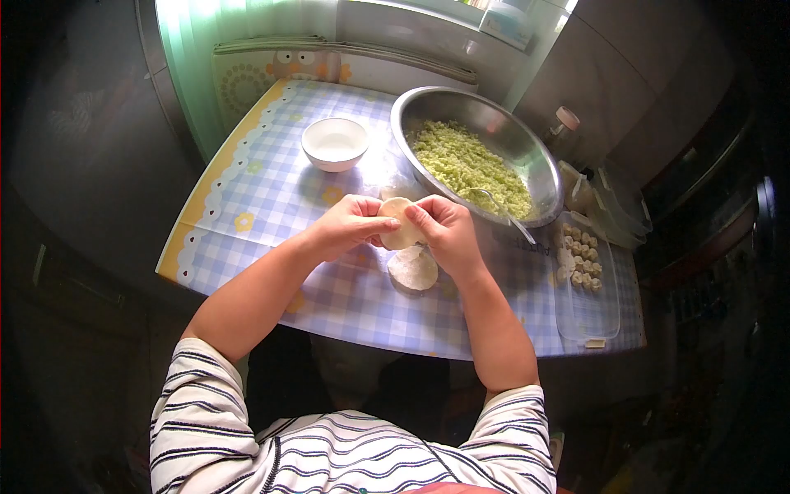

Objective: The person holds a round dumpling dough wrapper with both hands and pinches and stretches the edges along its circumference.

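Observation:
Between both hands I hold up a round, pale dumpling wrapper (400,226) by its edges. My left hand (350,224) pinches its left side, and my right hand (446,228) grips its right side with the thumb on the front. Just below them, a floury stack of dumpling wrappers (413,269) lies on the checked tablecloth. Behind my right hand stands a large metal bowl (539,156) of chopped green filling (469,160), with a spoon (512,218) leaning in it. The fingers behind the wrapper are partly hidden.
A white bowl (335,143) stands at the back left on the tablecloth (239,247). To the right, a clear plastic tray (588,317) holds several small dumplings (583,257). A capped jar (564,125) and plastic containers (613,202) stand by the wall.

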{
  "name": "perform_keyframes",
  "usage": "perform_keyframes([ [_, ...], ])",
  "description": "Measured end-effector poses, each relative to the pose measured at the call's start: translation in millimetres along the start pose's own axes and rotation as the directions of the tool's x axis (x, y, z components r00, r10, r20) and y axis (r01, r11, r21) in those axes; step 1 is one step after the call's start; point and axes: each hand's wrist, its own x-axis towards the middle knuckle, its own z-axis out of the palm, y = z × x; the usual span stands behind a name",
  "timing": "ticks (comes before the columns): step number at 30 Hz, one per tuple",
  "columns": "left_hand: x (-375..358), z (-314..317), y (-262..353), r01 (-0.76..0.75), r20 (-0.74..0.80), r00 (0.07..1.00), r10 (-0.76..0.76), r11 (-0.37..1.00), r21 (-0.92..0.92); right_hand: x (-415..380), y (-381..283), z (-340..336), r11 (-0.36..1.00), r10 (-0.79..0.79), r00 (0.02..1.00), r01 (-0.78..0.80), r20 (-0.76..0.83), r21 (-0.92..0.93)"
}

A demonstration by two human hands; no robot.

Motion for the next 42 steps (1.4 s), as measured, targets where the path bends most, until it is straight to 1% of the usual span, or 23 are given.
perform_keyframes([
  [4, -1.6, 3.6, 5.7, 0.025, 0.016, 1.000, -0.025, 0.999, 0.023, -0.6, -1.2, 2.2, 0.997, 0.005, 1.000, -0.005, 0.009, 0.082],
  [7, -1.6, 3.9, 4.6, 0.013, 0.023, 1.000, -0.013, 1.000, 0.017, -1.4, -1.2, 3.6, 0.994, 0.006, 1.000, -0.007, 0.012, 0.107],
  [10, 0.0, 2.3, 1.5, -0.006, 0.018, 1.000, 0.006, 1.000, -0.011, -1.3, -1.7, 2.3, 0.996, 0.022, 1.000, -0.023, 0.012, 0.091],
  [13, 0.6, 0.9, 0.4, -0.020, 0.009, 1.000, 0.020, 1.000, 0.006, -0.1, 0.1, -0.4, 0.996, 0.034, 0.999, -0.033, -0.007, 0.082],
  [16, 0.2, 2.0, 1.3, -0.033, 0.017, 0.999, 0.032, 0.998, 0.052, -0.3, -4.1, -0.9, 0.994, 0.026, 1.000, -0.026, 0.008, 0.109],
  [19, -0.7, 4.3, 2.3, -0.032, 0.058, 0.998, 0.029, 0.998, 0.050, -0.3, -2.6, 1.0, 0.997, 0.010, 0.999, -0.013, 0.045, 0.075],
  [22, 0.4, 3.1, -0.3, -0.033, 0.060, 0.998, 0.031, 0.999, 0.041, -1.0, -1.1, 2.9, 1.000, 0.020, 0.998, -0.019, 0.051, -0.021],
  [28, -0.2, 4.2, 0.1, -0.037, 0.038, 0.999, 0.036, 0.999, 0.032, -0.7, 0.9, 3.0, 0.993, -0.029, 1.000, 0.030, 0.011, -0.116],
  [31, -1.2, 5.9, 2.6, -0.030, 0.017, 0.999, 0.030, 1.000, 0.002, -1.1, -0.8, 3.5, 0.993, -0.045, 0.999, 0.044, -0.010, -0.105],
  [34, -0.2, 4.6, 1.0, -0.034, 0.006, 0.999, 0.034, 0.999, 0.009, 0.1, 1.2, 4.1, 1.000, -0.025, 0.999, 0.026, -0.032, 0.008],
  [37, 0.9, 3.5, 0.3, -0.025, 0.016, 1.000, 0.025, 1.000, 0.002, 0.9, 1.6, -1.7, 1.000, 0.014, 1.000, -0.014, 0.002, -0.016],
  [40, 0.1, 3.5, 1.3, -0.024, 0.024, 0.999, 0.024, 1.000, 0.002, 1.0, 3.2, 1.9, 1.000, 0.003, 1.000, -0.003, -0.006, 0.006],
  [42, 0.5, 4.8, 1.1, -0.030, 0.023, 0.999, 0.030, 1.000, -0.001, 0.3, 3.5, 1.4, 0.994, -0.052, 0.998, 0.049, -0.026, -0.098],
])
